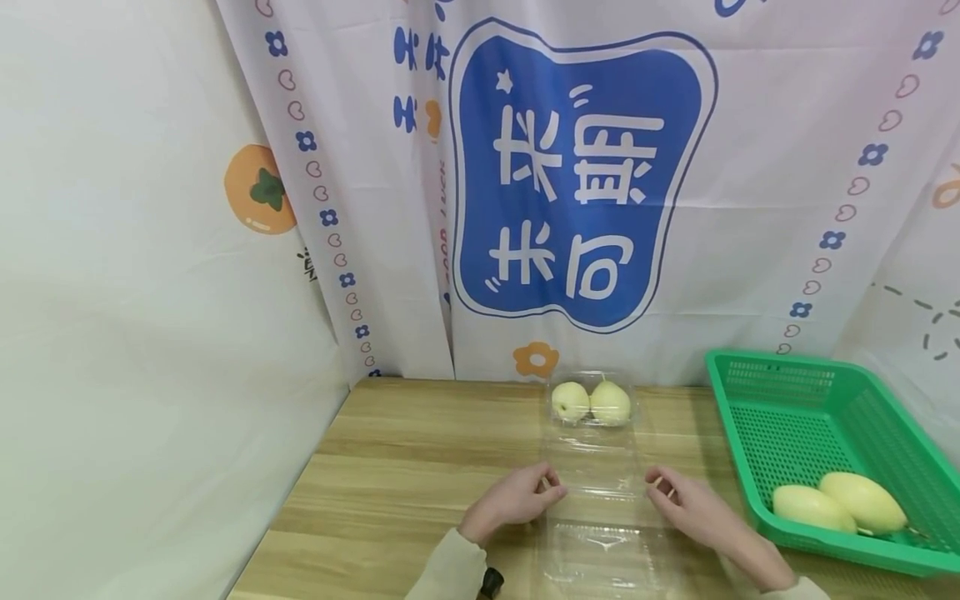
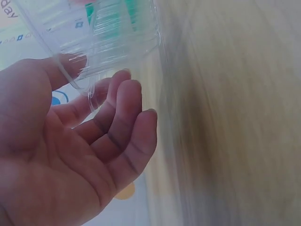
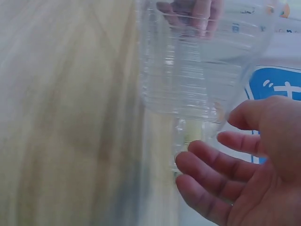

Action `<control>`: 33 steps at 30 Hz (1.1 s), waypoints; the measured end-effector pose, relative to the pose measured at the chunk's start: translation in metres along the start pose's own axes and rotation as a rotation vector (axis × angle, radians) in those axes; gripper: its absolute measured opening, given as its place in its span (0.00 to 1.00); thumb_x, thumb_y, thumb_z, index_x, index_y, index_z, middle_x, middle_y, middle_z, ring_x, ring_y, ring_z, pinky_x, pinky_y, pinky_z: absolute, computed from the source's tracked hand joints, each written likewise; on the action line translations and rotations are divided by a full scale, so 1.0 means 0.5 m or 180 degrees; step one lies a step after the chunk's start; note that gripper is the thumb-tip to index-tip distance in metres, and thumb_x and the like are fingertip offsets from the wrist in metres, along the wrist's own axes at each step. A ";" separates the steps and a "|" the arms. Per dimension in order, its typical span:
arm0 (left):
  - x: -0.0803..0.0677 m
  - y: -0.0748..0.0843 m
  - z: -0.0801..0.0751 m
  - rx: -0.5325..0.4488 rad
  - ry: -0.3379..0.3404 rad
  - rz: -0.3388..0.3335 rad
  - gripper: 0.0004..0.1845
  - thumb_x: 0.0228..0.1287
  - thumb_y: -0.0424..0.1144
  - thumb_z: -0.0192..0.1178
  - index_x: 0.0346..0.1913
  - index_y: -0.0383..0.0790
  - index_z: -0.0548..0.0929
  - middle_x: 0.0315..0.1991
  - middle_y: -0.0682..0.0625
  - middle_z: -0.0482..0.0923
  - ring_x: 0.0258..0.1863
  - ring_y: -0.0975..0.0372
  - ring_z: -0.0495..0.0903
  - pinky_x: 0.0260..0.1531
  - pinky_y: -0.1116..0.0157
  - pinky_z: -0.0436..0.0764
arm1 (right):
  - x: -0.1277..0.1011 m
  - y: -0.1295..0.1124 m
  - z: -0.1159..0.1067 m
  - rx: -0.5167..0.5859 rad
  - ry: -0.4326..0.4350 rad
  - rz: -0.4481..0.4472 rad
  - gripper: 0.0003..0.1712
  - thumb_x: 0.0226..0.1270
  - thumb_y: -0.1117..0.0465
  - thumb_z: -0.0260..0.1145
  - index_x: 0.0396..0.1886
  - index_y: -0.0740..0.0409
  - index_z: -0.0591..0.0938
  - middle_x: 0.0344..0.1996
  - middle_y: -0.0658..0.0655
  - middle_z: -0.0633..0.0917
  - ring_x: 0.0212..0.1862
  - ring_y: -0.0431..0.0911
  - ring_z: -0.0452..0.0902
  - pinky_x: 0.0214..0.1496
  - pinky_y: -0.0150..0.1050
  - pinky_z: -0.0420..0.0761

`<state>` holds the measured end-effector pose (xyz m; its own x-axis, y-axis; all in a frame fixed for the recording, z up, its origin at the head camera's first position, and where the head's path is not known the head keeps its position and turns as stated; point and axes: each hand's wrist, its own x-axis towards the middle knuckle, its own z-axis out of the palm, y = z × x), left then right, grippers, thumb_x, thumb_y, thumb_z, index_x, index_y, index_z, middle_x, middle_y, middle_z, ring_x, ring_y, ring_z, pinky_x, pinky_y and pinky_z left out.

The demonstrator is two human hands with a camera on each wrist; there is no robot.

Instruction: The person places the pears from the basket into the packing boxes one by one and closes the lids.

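In the head view a clear plastic clamshell container [image 1: 603, 554] lies opened out at the table's front middle. My left hand [image 1: 519, 493] pinches the left side of its far half; the left wrist view shows the thumb and index finger at the clear rim, the other fingers loosely bent. On the right side, my right hand [image 1: 693, 510] pinches the rim between thumb and index finger, its other fingers spread below. Behind, against the curtain, a second clear container [image 1: 553, 414] holds two pale yellow pears [image 1: 611, 403].
A green plastic basket [image 1: 787, 425] stands at the right of the wooden table [image 1: 397, 467], with two more pears [image 1: 862, 502] in its near end. A printed white curtain [image 1: 757, 208] hangs along the table's back edge, and a white cloth [image 1: 150, 350] covers the left side.
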<state>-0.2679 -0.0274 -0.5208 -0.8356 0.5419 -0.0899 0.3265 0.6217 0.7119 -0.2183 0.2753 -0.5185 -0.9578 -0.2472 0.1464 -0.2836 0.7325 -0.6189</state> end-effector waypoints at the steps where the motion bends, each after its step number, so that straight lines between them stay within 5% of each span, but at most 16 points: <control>1: 0.000 0.001 0.001 0.0015 0.0030 0.0003 0.13 0.70 0.55 0.55 0.43 0.51 0.78 0.22 0.58 0.76 0.16 0.63 0.76 0.18 0.67 0.74 | -0.001 -0.004 -0.004 -0.0028 0.0009 0.0015 0.11 0.73 0.56 0.59 0.47 0.57 0.79 0.32 0.49 0.85 0.29 0.29 0.74 0.30 0.29 0.75; 17: 0.005 0.011 0.013 0.0398 0.0341 0.0280 0.10 0.72 0.49 0.55 0.45 0.47 0.78 0.12 0.62 0.62 0.10 0.71 0.58 0.11 0.73 0.58 | -0.010 -0.062 -0.078 -0.0357 0.0166 -0.0317 0.12 0.74 0.55 0.59 0.49 0.55 0.80 0.31 0.43 0.84 0.29 0.27 0.73 0.30 0.29 0.77; 33: 0.002 0.013 0.016 0.0496 0.0356 0.0443 0.10 0.74 0.48 0.53 0.46 0.45 0.78 0.11 0.63 0.60 0.09 0.72 0.56 0.10 0.74 0.57 | -0.006 -0.077 -0.156 -0.0474 0.0164 -0.0413 0.11 0.74 0.55 0.59 0.48 0.55 0.81 0.32 0.42 0.84 0.31 0.27 0.75 0.32 0.30 0.78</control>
<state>-0.2632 -0.0182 -0.5220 -0.8186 0.5679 0.0856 0.4991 0.6298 0.5952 -0.2083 0.2973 -0.4351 -0.9129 -0.3156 0.2590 -0.4047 0.7834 -0.4718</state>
